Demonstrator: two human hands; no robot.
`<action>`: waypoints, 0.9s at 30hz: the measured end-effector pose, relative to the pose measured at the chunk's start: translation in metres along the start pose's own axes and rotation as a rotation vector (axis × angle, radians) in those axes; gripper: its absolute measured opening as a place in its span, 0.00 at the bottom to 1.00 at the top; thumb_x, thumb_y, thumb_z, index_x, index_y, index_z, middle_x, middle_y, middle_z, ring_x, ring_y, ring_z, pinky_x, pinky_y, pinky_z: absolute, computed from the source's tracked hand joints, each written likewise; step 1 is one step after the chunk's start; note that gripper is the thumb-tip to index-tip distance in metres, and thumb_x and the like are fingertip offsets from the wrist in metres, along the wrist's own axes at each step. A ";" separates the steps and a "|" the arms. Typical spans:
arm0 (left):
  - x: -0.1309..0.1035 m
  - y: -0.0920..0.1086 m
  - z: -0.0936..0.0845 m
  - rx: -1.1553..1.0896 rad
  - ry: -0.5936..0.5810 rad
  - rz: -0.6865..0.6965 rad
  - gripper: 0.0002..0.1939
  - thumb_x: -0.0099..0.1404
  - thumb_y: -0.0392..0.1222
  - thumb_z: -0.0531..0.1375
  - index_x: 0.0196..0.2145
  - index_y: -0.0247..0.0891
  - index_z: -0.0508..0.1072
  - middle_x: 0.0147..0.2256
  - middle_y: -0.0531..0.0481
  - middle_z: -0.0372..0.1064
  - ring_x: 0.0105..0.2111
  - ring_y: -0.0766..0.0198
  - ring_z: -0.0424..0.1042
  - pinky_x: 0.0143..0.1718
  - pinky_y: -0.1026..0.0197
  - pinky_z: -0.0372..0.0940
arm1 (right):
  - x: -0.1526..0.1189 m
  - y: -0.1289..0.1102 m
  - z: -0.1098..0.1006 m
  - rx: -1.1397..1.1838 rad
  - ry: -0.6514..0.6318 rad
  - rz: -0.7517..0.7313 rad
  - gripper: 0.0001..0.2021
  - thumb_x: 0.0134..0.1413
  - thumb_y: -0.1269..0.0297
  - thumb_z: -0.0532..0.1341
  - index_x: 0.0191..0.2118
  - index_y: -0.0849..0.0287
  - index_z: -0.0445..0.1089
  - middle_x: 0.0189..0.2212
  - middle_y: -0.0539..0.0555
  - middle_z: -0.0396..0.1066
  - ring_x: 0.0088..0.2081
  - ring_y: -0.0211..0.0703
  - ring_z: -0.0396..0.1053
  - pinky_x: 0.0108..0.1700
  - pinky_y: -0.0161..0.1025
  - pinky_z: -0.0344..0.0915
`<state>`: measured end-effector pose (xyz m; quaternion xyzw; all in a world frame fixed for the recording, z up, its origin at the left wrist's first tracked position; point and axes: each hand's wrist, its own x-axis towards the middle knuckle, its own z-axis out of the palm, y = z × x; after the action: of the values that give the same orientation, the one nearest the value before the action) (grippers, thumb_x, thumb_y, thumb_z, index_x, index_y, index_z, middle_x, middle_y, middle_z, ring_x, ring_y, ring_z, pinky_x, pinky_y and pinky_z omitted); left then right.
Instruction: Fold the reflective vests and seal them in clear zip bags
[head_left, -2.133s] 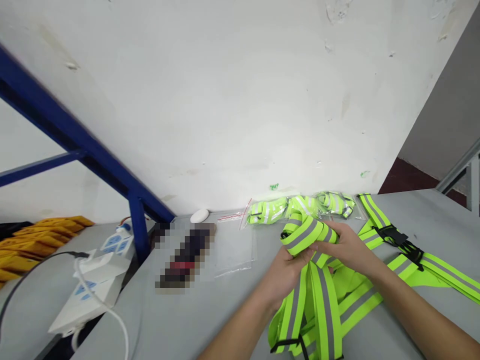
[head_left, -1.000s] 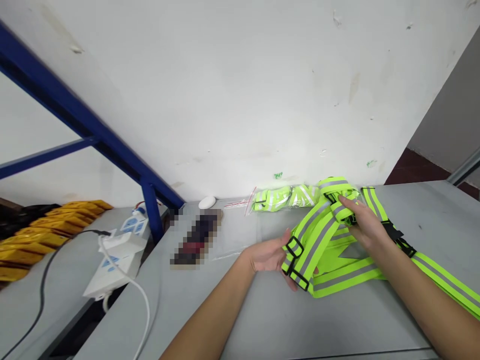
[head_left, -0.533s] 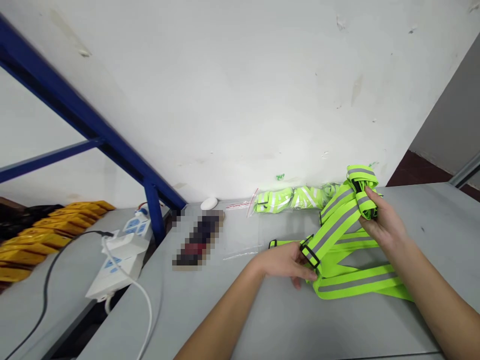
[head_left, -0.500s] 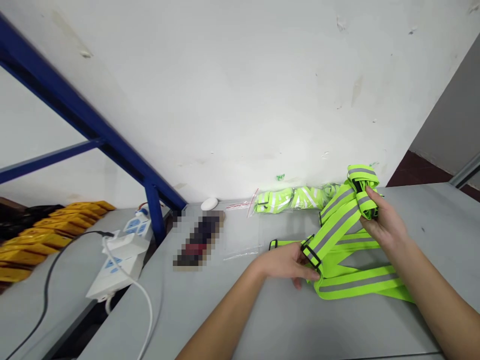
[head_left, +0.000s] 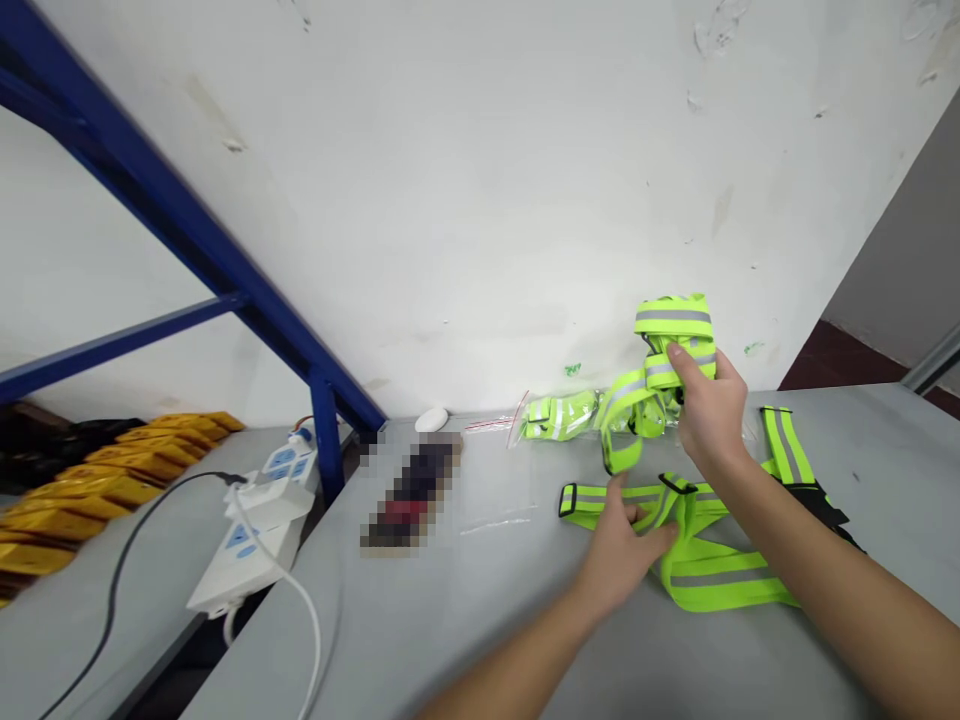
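My right hand (head_left: 709,395) holds a bunched bundle of neon green strap (head_left: 675,325) with a grey stripe, raised in front of the wall. From the bundle a loop hangs down on its left side. My left hand (head_left: 626,540) is below it, fingers apart and close to the loop's lower end and the straps beneath; whether it grips any strap is unclear. More green strapping (head_left: 727,580) with black buckles lies flat on the grey table, partly under my right forearm. Behind, clear bags with folded green straps (head_left: 559,415) lie against the wall.
To the left are a pixelated object (head_left: 412,500), a white round item (head_left: 431,419), a white power strip (head_left: 251,540) with cables, a blue metal frame (head_left: 326,430) and yellow packages (head_left: 127,465). The grey table (head_left: 420,620) meets the wall.
My right hand has moved left and up with the bundle. The strap my left hand held has come away from it, and a black-ended strap now shows at the right.
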<state>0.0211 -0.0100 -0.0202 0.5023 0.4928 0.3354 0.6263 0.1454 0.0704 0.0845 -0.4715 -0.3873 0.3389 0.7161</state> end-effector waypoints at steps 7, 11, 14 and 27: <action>-0.013 0.050 -0.043 0.257 -0.543 -0.096 0.37 0.54 0.58 0.65 0.60 0.46 0.64 0.60 0.41 0.59 0.42 0.52 0.73 0.33 0.57 0.68 | 0.007 -0.038 0.017 0.119 -0.200 -0.035 0.19 0.46 0.53 0.67 0.43 0.55 0.72 0.40 0.53 0.76 0.41 0.49 0.73 0.39 0.43 0.71; -0.022 0.092 -0.099 0.326 -0.478 0.110 0.18 0.58 0.52 0.63 0.44 0.43 0.78 0.45 0.47 0.75 0.42 0.56 0.74 0.41 0.60 0.66 | 0.002 -0.062 -0.007 0.069 -0.367 -0.022 0.17 0.42 0.57 0.70 0.40 0.56 0.75 0.36 0.53 0.77 0.37 0.50 0.75 0.36 0.43 0.72; -0.022 0.111 -0.136 0.155 -0.355 0.186 0.21 0.60 0.56 0.61 0.19 0.37 0.74 0.21 0.48 0.71 0.22 0.65 0.68 0.25 0.64 0.64 | -0.002 -0.073 -0.027 0.040 -0.498 0.029 0.16 0.40 0.58 0.72 0.38 0.56 0.76 0.32 0.52 0.78 0.35 0.51 0.75 0.34 0.44 0.72; 0.002 0.093 -0.006 -0.737 -0.440 -0.059 0.45 0.51 0.78 0.49 0.48 0.37 0.72 0.40 0.41 0.76 0.43 0.44 0.73 0.46 0.46 0.64 | -0.022 -0.069 -0.046 -0.240 -0.811 0.307 0.24 0.44 0.59 0.68 0.50 0.53 0.72 0.23 0.47 0.72 0.18 0.37 0.66 0.15 0.31 0.60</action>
<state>0.0233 0.0188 0.0682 0.2902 0.2085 0.3560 0.8634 0.1838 0.0105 0.1326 -0.4324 -0.5988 0.5511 0.3883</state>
